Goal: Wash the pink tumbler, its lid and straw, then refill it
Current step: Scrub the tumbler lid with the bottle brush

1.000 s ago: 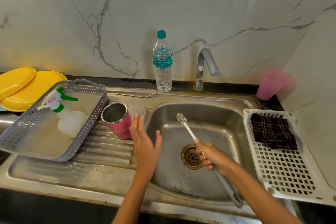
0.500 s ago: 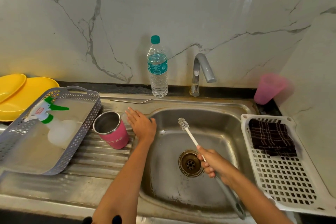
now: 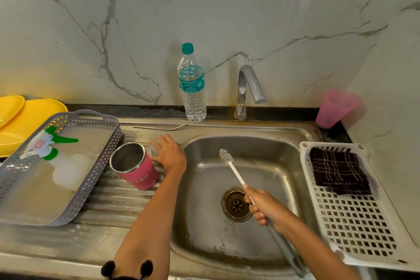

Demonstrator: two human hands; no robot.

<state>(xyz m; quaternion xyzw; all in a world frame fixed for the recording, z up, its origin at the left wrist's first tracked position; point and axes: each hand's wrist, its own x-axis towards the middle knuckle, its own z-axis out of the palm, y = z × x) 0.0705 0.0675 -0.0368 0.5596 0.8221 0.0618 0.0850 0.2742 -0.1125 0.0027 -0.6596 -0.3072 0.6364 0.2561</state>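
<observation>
Bright, soft, even light. Warm yellow cast on the wall (image 3: 68,63) above the yellow plates (image 3: 27,118). Bottle (image 3: 193,88) throws a faint shadow leftward. Dull sheen inside the tumbler (image 3: 127,157). Pink cup (image 3: 334,109) smeared, out of focus. Sink (image 3: 250,130) rim bowed by the wide lens.

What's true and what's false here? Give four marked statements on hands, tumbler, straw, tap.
1. The right hand holds the bottle brush over the sink. True.
2. The pink tumbler has its lid on. False: it stands open, and the left hand is on the clear lid beside it.
3. The straw is in the tumbler. False: it lies on the ledge behind.
4. No water runs from the tap. True.
</observation>
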